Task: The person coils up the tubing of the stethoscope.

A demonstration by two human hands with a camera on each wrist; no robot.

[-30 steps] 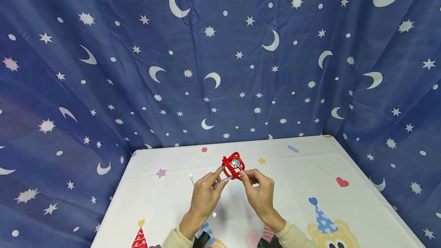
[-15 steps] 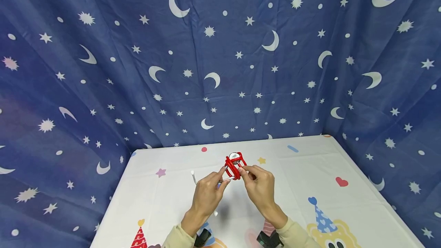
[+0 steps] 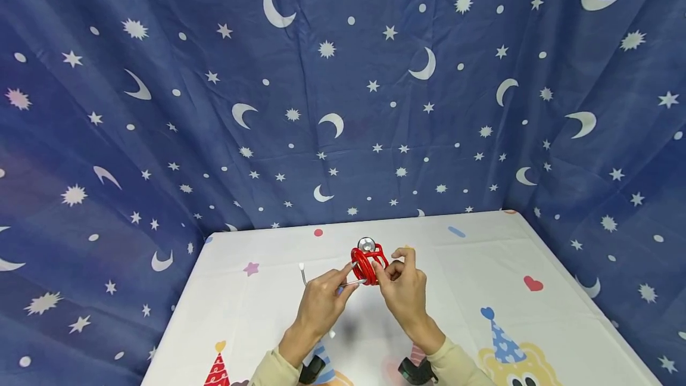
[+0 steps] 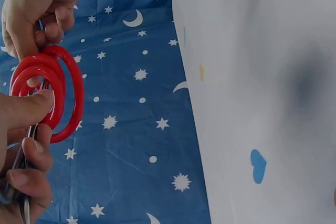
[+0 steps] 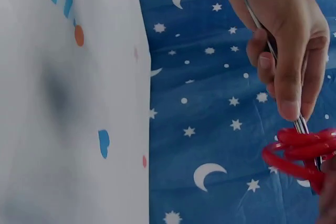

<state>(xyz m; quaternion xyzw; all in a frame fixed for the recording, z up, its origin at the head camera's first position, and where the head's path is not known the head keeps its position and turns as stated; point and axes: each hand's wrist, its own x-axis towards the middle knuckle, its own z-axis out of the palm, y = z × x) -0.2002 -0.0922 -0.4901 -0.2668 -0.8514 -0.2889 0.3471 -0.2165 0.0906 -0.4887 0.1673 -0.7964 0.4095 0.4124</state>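
Note:
A stethoscope is held above the table between both hands. Its red tubing point(image 3: 363, 268) is wound into a tight coil, and the round metal chest piece point(image 3: 367, 244) sticks out past the far side. My left hand point(image 3: 320, 305) pinches the metal ear tubes where they meet the coil; a white ear tip point(image 3: 302, 266) points out to the left. At the coil's right side, my right hand point(image 3: 405, 296) pinches the tubing with thumb and fingers, its index finger raised. In the right wrist view the ear tubes point(image 5: 301, 124) run from the left hand into the red loops.
A white table point(image 3: 257, 302) with printed party figures, stars and hearts lies below the hands. Blue curtains point(image 3: 300, 153) with moons and stars enclose it at the back and sides. Dark wrist-camera mounts point(image 3: 418, 371) sit by the sleeves.
The chest piece has shifted from within the red loops to beyond the coil's far side. The coil has turned slightly, and my right index finger has lifted. My left hand keeps its grip.

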